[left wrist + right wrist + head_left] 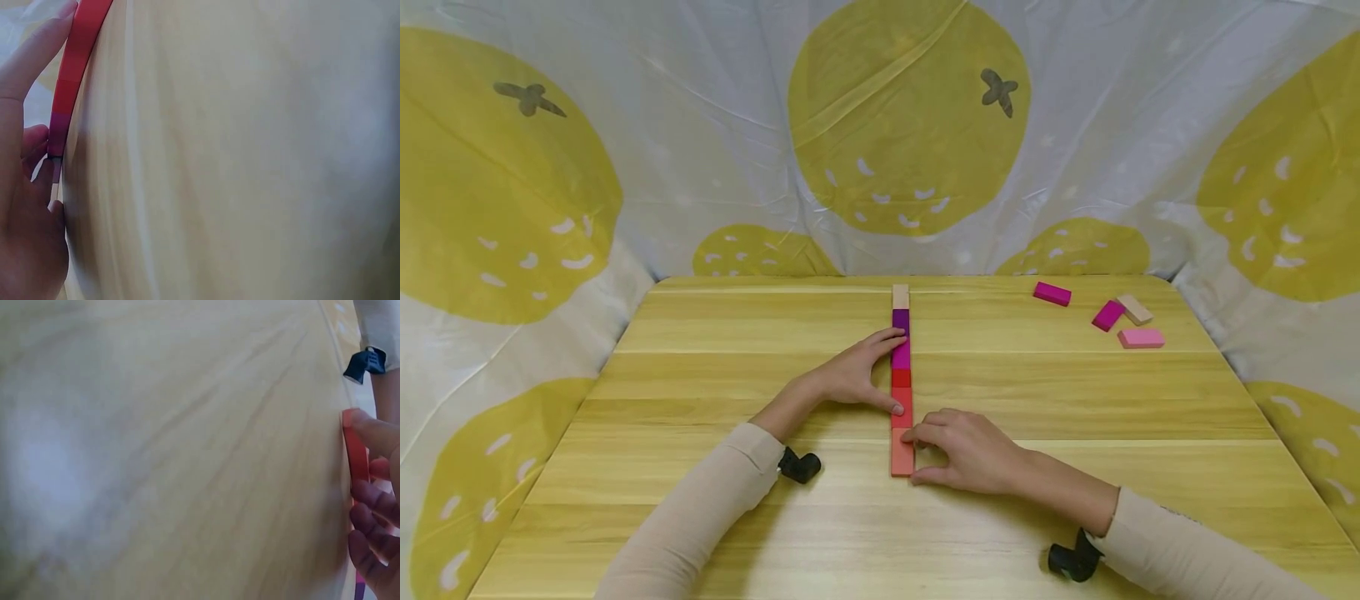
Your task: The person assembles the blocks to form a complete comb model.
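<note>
A straight row of coloured wooden blocks runs away from me down the middle of the table. From far to near it goes beige (901,296), purple (900,319), magenta (900,357), red (901,378), coral red (902,400) and salmon-orange (902,458). My left hand (857,371) spans the row from the left, thumb on the coral red block, fingertips by the purple and magenta ones. At the near end my right hand (977,454) holds the salmon-orange block, its thumb at the near corner and index finger on the far part. The other right fingers bend along the side.
At the table's far right lie loose blocks: a magenta block (1052,293), a second magenta block (1108,316) touching a beige block (1135,309), and a pink block (1141,338). A curtain (722,150) with yellow fruit prints hangs behind the wooden table (700,508).
</note>
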Action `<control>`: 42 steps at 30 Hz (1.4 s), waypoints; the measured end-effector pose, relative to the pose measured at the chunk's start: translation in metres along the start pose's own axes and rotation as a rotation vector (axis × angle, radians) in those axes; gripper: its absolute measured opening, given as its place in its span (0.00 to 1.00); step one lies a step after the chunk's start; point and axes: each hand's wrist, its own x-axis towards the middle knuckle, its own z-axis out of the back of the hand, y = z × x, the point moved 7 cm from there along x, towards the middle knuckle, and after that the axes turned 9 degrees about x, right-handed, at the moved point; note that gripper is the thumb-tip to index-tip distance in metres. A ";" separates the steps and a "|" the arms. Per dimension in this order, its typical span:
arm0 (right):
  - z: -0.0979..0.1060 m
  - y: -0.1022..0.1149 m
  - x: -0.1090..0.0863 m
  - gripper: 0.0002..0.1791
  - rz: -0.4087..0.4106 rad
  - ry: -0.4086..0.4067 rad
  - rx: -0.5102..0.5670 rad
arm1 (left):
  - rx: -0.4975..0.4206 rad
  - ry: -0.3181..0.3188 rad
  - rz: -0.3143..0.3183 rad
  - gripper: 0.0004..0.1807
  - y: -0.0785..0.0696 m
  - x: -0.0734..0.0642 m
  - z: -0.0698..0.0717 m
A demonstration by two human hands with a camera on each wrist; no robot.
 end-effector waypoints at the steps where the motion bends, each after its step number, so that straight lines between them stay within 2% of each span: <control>1: 0.000 -0.001 0.000 0.26 0.000 0.011 0.005 | 0.005 -0.001 -0.002 0.66 0.000 0.000 0.000; 6: 0.009 -0.006 -0.004 0.27 0.000 0.048 0.028 | 0.018 -0.001 -0.007 0.65 -0.001 0.001 0.000; 15: 0.048 -0.033 -0.014 0.26 -0.066 0.029 0.073 | 0.001 0.005 -0.005 0.63 0.002 0.001 -0.001; 21: 0.072 -0.048 -0.018 0.26 -0.046 -0.003 0.056 | -0.071 0.013 -0.030 0.62 0.004 0.001 0.002; 26: 0.093 -0.065 -0.020 0.26 -0.073 -0.054 0.052 | -0.129 -0.062 -0.036 0.60 0.008 0.006 0.017; 32: 0.117 -0.089 -0.024 0.26 -0.121 -0.115 0.040 | -0.152 -0.173 0.072 0.48 0.023 0.022 0.034; 36: 0.129 -0.103 -0.027 0.25 -0.138 -0.153 0.021 | -0.204 -0.233 0.127 0.43 0.034 0.034 0.038; 42: 0.148 -0.130 -0.033 0.23 -0.223 -0.206 0.069 | -0.201 -0.309 0.151 0.36 0.045 0.051 0.037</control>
